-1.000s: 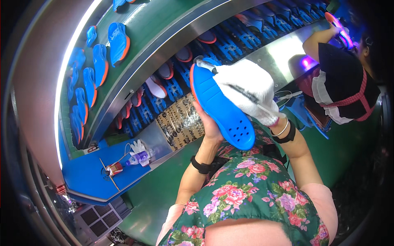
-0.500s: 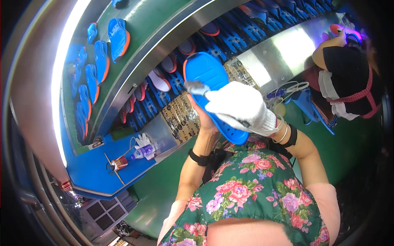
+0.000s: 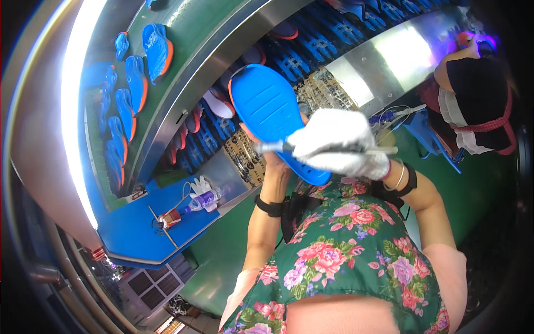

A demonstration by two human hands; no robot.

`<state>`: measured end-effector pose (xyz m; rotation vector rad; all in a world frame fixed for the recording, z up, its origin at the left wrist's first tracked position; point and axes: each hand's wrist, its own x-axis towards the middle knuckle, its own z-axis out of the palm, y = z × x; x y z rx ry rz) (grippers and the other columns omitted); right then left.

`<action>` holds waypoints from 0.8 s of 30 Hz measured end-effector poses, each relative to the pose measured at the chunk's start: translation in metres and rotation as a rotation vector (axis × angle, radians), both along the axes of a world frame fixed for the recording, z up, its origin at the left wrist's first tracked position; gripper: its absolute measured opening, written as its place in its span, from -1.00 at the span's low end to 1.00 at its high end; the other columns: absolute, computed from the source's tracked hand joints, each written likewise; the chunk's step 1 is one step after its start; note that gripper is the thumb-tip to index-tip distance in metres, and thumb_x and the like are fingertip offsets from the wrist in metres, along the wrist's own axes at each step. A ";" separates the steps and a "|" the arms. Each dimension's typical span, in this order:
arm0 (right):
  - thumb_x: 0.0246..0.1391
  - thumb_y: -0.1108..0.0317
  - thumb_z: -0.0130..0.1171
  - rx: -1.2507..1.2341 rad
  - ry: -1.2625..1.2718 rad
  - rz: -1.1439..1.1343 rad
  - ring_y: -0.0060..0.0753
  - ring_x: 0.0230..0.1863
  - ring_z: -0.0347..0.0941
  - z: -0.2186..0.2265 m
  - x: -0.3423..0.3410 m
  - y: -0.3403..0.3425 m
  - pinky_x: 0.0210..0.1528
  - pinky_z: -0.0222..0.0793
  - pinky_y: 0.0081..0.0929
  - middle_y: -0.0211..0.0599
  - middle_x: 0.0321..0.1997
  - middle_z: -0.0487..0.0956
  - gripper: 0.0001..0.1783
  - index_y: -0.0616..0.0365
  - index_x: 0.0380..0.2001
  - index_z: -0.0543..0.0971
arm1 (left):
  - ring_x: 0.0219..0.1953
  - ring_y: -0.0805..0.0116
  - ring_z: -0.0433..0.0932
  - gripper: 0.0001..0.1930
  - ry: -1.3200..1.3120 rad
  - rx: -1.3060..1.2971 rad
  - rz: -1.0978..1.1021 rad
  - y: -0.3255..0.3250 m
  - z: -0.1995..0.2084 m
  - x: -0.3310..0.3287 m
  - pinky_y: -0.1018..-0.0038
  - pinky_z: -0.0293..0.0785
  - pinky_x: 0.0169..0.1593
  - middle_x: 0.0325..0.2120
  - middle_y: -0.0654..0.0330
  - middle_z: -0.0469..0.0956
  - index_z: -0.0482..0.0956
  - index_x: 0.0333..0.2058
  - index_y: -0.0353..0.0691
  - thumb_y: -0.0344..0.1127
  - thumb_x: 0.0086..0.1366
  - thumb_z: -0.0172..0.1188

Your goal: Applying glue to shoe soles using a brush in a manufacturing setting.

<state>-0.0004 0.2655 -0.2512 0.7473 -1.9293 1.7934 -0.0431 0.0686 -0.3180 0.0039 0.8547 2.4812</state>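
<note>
Above one apron [image 3: 320,261], left hand [image 3: 272,160] grasping one blue sole [image 3: 264,100], right hand [image 3: 340,139] one brush [image 3: 272,147]

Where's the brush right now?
In the head view, near the centre, the brush is in the white-gloved right grip, its tip pointing left across the blue shoe sole.

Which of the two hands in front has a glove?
The right hand, holding a slim tool, is gloved in white; the left hand, gripping the blue sole, is bare.

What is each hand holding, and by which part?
Left hand: the blue sole, from beneath, around its middle. Gloved right hand: the brush, by its handle.
</note>
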 end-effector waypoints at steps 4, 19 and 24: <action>-0.02 0.43 0.41 0.128 0.080 -0.151 -0.20 -0.20 0.66 0.002 -0.002 -0.005 -0.12 0.57 -0.31 -0.27 -0.17 0.74 -0.75 0.03 -0.20 0.75 | -0.23 0.13 0.61 0.12 -0.133 -0.095 0.218 0.002 0.010 -0.006 0.23 0.60 -0.14 -0.20 -0.06 0.59 0.37 0.14 -0.31 0.76 0.13 -0.24; -0.06 0.39 0.46 0.151 0.067 -0.067 -0.24 -0.30 0.62 -0.010 0.011 -0.022 -0.23 0.54 -0.33 -0.34 -0.19 0.72 -0.71 -0.08 -0.19 0.76 | -0.40 0.11 0.56 0.20 -0.061 0.161 0.033 -0.010 -0.002 -0.028 0.13 0.52 -0.25 -0.35 -0.01 0.58 0.47 -0.04 -0.31 0.88 -0.06 -0.24; -0.04 0.40 0.45 0.126 0.072 -0.107 -0.23 -0.26 0.64 -0.015 0.008 -0.014 -0.21 0.55 -0.27 -0.31 -0.19 0.73 -0.74 0.03 -0.20 0.72 | -0.42 0.11 0.55 0.16 -0.069 0.146 0.142 -0.020 -0.011 -0.033 0.10 0.52 -0.27 -0.35 0.04 0.55 0.44 0.03 -0.25 0.84 -0.05 -0.16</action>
